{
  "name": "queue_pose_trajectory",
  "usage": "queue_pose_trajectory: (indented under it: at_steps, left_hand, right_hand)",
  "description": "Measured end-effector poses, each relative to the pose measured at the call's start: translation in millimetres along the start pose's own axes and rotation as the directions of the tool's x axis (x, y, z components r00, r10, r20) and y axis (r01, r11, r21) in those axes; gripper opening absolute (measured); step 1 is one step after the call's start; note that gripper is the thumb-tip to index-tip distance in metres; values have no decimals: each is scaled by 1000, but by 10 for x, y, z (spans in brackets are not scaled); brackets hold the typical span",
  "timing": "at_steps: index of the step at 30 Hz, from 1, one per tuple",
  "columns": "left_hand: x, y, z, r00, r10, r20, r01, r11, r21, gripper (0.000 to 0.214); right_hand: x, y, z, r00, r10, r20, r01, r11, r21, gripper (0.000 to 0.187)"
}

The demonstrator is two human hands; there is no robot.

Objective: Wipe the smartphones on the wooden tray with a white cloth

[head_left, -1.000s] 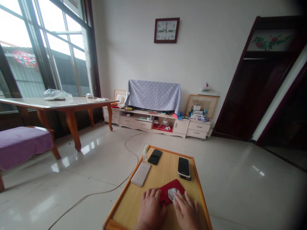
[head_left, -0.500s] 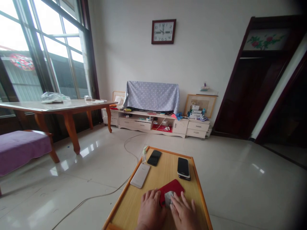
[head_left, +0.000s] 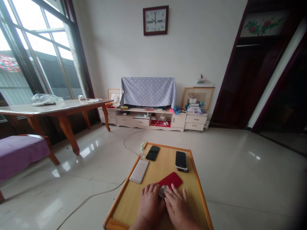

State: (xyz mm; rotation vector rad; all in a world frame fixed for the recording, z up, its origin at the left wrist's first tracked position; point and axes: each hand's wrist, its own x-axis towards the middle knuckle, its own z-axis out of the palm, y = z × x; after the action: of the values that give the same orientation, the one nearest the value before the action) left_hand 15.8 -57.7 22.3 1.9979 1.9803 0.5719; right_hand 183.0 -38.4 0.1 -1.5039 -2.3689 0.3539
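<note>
Red phone (head_left: 170, 179) lies flat on the wooden tray (head_left: 165, 167), toward its near end; left hand (head_left: 150, 204) and right hand (head_left: 176, 209) sit close together at its lower edge, around a small grey wad (head_left: 162, 191); steady, flat-fingered pressure suits this; any grip stays hidden

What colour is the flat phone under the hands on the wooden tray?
Red; the flat phone shows best in the head view.

Red phone case (head_left: 172, 179), lying flat at a slant, small crumpled silver piece (head_left: 162, 192) at its near edge, partly hidden
</note>
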Motion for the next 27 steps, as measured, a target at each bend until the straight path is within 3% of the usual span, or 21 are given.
queue_pose_trajectory:
  at_steps: [7, 13, 19, 25, 27]
  left_hand:
    - [27, -50, 83, 999, 25, -22, -25, 1000, 4, 53]
    - [56, -47, 120, 1000, 18, -13, -18, 1000, 11, 56]
    - [97, -10, 164, 1000, 22, -10, -21, 999, 45, 56]
    - [142, 30, 208, 1000, 24, -7, -23, 995, 99, 57]
    - [149, 58, 204, 1000, 19, 2, -19, 993, 119, 56]
  right_hand:
    - [150, 262, -64, 975, 206, -88, -211, 976, -55, 45]
    - [110, 297, -86, 1000, -14, 0, 14, 1000, -28, 45]
    - [163, 477, -182, 986, 130, -106, -140, 985, -97, 44]
    - [149, 478, -153, 994, -22, -108, 21, 1000, -10, 38]
    - [190, 527, -214, 986, 0, -165, -2, 1000, -13, 34]
